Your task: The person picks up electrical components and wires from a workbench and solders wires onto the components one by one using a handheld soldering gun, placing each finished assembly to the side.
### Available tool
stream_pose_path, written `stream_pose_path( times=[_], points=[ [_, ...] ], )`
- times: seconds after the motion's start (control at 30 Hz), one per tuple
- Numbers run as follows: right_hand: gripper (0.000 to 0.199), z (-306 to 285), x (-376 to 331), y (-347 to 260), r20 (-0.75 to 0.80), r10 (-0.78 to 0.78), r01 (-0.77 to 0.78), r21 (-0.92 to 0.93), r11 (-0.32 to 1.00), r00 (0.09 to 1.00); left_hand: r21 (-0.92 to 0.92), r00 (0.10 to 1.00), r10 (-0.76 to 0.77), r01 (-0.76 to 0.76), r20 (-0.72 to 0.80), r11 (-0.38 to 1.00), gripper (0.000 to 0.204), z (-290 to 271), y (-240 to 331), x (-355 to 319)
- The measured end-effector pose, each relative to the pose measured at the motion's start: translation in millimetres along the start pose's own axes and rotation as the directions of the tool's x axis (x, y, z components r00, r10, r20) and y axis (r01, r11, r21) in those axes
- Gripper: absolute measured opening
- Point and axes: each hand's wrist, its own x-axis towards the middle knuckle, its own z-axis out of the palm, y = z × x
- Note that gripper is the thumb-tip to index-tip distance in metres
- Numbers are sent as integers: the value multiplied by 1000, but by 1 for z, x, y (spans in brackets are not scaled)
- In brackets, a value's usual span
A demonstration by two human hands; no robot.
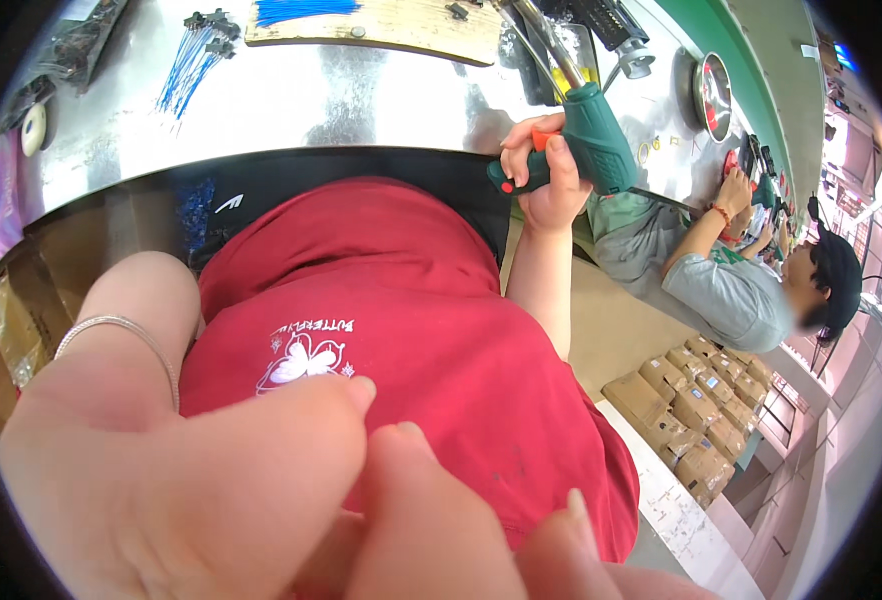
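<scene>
My left hand (211,480) looms large and close at the lower edge, a bracelet around its wrist. Its fingers are bent but apart, and nothing shows between them; part of the hand is cut off by the picture's edge. At the table's front edge, my right hand (553,190) is closed around the handle of a dark green soldering gun (599,145) with an orange-red trigger. Its metal barrel points up and away over the table. A yellow-and-black holder (583,60) is partly hidden behind the barrel.
On the metal table (361,105) lie blue wires with black connectors (201,50) and a wooden board (381,42) carrying more blue wires. A round metal bowl (712,97) sits at the right. A co-worker (736,290) sits there. Cardboard boxes (706,405) are stacked behind.
</scene>
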Motion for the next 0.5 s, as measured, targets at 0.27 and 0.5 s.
stream_pose_path(
  times=[0.27,0.5],
  points=[
    [23,2,1,1,-11,-15,15,4,1000,1000,-8,999,40,-40,21,999,16,4,0,6],
    [23,2,2,-1,0,-35,35,4,999,999,-25,999,30,-30,39,999,16,2,-5,7]
  ],
)
